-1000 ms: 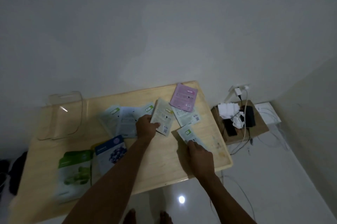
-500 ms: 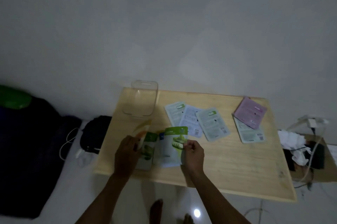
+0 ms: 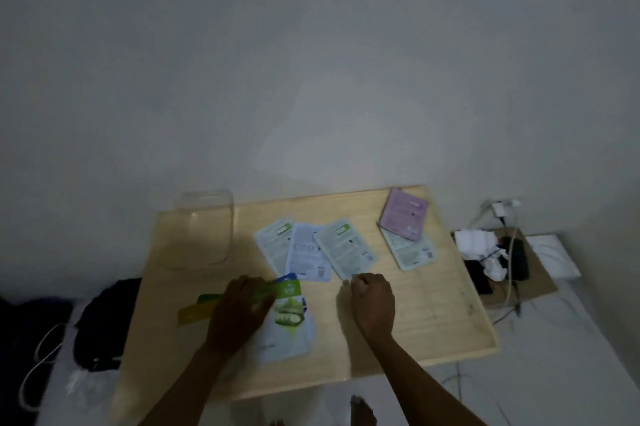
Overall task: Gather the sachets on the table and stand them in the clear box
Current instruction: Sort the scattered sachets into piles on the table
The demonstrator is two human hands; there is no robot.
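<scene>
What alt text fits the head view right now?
Over a dim wooden table, the left hand presses on a stack of green sachets while the right hand reaches a pale sachet in the middle. The clear box stands empty at the far left.

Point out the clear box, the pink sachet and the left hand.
clear box [image 3: 202,235]: head view, its front wall.
pink sachet [image 3: 404,213]: head view, middle of its face.
left hand [image 3: 239,313]: head view, back of the hand.
</scene>
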